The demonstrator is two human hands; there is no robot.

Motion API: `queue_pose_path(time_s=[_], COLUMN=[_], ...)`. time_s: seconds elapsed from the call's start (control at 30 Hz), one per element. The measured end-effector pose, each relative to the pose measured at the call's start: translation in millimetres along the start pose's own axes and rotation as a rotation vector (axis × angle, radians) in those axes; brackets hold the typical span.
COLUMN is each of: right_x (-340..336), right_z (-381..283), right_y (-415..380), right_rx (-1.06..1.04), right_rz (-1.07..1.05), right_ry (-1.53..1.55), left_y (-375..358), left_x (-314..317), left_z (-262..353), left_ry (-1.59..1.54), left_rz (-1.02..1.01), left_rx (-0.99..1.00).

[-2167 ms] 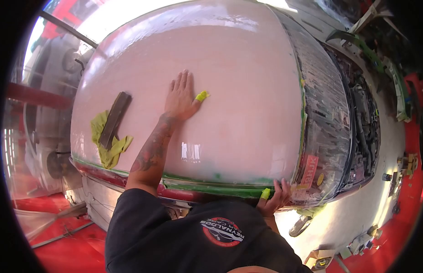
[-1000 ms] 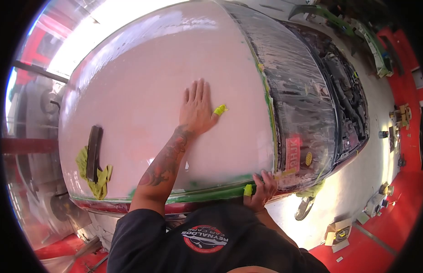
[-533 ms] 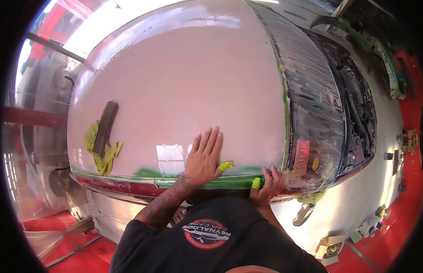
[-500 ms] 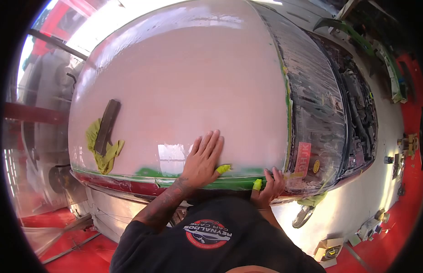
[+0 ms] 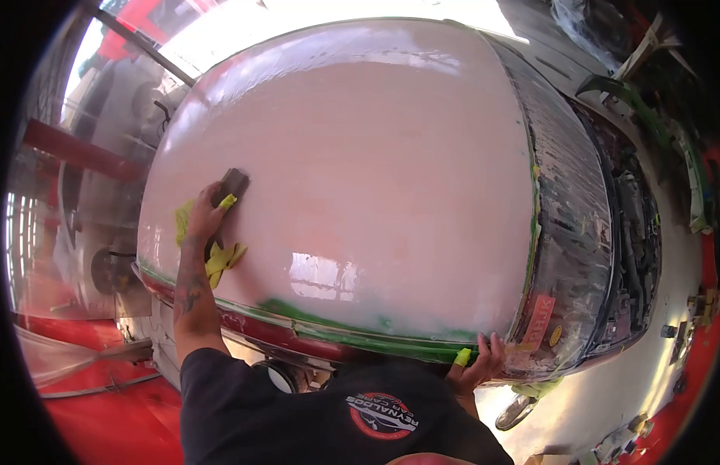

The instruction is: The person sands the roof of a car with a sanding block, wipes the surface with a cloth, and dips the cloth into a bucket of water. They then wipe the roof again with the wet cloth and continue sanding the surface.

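My left hand point(image 5: 207, 214) is closed around a dark, long sanding block point(image 5: 235, 184), with yellow tape on the thumb. The block is on the pale pink, wet-looking car roof point(image 5: 360, 178), and my arm and hand hide part of it. A crumpled yellow-green cloth point(image 5: 220, 262) shows on both sides of my left wrist, partly covered by it. At the roof's near edge, close to the windshield corner, my right hand point(image 5: 478, 364) rests with fingers apart and nothing in them. Yellow tape wraps its thumb too.
Green and dark red paint shows along the near roof rail point(image 5: 360, 339). The smeared windshield point(image 5: 565, 194) slopes away on the right, above the uncovered front end. A side mirror point(image 5: 515, 412) sticks out below. Green car parts point(image 5: 647, 116) stand at the far right.
My left hand has left the roof's near middle, moved left and taken hold of the sanding block. My right hand stays on the roof edge. The view has shifted.
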State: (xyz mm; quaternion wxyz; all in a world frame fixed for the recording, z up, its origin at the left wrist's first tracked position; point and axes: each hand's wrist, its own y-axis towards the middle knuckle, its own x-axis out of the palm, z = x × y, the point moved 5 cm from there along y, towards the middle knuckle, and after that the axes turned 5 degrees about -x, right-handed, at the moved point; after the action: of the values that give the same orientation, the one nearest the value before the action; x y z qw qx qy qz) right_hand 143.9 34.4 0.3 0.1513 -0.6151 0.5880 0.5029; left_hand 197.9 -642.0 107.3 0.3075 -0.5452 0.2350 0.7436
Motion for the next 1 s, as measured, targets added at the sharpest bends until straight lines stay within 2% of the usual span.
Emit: queue_pose_path(time_s=[0.07,0.17,0.23,0.27,0.3,0.5,0.73,0.83,0.93,1.0], right_x=[-1,1,1,0,-1,1,1,1,-1,-1], right_z=[-1,-3,-1,1,0,0,1,3,1,0], right_y=[0,0,-2,-2,-1,-2,-2,-3,0,0], right_rx=[0.006,0.004,0.002,0.012,0.021,0.007,-0.004,-0.004,-0.017,-0.02], right_rz=[0.001,0.017,0.028,0.018,0.009,-0.005,-0.021,-0.02,-0.03,-0.033], right_ry=[0.008,0.024,0.015,0.01,0.01,0.005,0.0,0.0,0.002,0.007], left_y=[-10,-13,-2,1,2,-19,-26,-24,-29,-28], left_x=[-4,-8,-9,-10,-9,-29,-28,-23,-26,-25], left_z=[16,19,-11,-5,-6,33,32,19,28,23], left_ry=[-0.06,0.021,0.162,0.228,0.103,0.108,0.143,0.327,0.189,0.143], left_rz=[-0.013,0.063,0.125,0.154,0.057,-0.076,-0.029,0.039,-0.046,-0.054], left_rx=[-0.052,0.059,0.124,0.16,0.103,0.029,0.064,0.199,0.027,0.001])
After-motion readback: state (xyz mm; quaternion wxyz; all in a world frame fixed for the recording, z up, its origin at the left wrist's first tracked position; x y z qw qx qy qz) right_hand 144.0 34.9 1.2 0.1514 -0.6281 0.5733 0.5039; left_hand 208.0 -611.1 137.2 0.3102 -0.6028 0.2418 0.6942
